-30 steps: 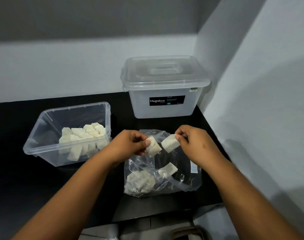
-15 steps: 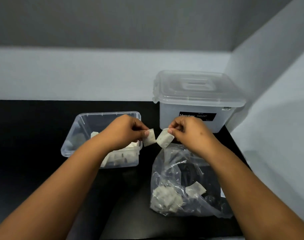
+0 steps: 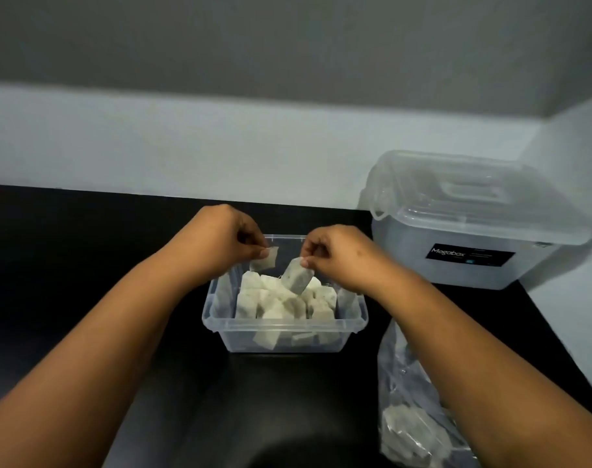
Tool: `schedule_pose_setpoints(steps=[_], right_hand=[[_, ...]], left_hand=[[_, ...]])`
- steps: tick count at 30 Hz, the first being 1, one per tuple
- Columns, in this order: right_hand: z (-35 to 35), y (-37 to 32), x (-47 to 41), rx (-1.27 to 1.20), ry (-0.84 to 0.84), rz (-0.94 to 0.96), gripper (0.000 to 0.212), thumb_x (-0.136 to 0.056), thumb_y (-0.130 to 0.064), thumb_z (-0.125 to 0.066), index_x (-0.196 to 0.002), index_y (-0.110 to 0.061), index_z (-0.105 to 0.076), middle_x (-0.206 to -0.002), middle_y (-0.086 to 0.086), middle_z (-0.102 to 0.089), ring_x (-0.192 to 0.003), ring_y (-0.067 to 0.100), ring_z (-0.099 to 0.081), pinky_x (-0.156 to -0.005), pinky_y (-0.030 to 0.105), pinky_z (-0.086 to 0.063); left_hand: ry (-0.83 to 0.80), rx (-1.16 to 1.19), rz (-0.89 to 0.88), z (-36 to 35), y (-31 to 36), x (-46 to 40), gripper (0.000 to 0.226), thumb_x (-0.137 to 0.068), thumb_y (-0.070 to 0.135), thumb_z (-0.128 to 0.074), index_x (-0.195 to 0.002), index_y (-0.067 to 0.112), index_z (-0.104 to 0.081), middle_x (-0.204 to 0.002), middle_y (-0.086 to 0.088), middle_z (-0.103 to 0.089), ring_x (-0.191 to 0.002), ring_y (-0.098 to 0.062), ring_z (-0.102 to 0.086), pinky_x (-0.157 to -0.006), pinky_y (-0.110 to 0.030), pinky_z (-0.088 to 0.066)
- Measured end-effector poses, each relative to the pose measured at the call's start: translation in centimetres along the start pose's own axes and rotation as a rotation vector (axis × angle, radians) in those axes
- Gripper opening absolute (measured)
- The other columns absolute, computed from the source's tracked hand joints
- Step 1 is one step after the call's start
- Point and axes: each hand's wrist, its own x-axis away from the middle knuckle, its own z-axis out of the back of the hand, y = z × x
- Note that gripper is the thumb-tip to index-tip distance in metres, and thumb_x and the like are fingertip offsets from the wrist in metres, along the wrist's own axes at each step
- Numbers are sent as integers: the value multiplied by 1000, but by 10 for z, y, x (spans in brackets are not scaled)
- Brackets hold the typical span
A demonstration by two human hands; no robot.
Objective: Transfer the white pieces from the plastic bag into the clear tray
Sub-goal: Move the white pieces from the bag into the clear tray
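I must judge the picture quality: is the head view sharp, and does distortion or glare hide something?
Head view: soft overall, dim light; wide-angle bending curves the wall line; the lidded box label is blurred; the plastic bag is hazy; the pieces in the tray stay recognisable.

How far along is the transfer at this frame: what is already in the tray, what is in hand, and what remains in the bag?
Done: the clear tray already holds a heap of white pieces. In hand: the left hand pinches one piece and the right hand pinches another, both held over the tray, not yet released. Left: the plastic bag at the right holds a clump of pieces; their number is unclear.
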Motion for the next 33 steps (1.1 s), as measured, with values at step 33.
schedule_pose_setpoints(steps=[33], right_hand=[[-35, -3, -35, 51, -175, -139, 13, -88, -33, -68, -97, -25, -71, -93, -8, -70, -86, 8, -65, -80, 29, -56]], left_hand=[[-645, -207, -253, -56, -40, -28, 3, -85, 18, -66, -86, 21, -66, -74, 13, -58, -75, -9, -59, -73, -26, -50]])
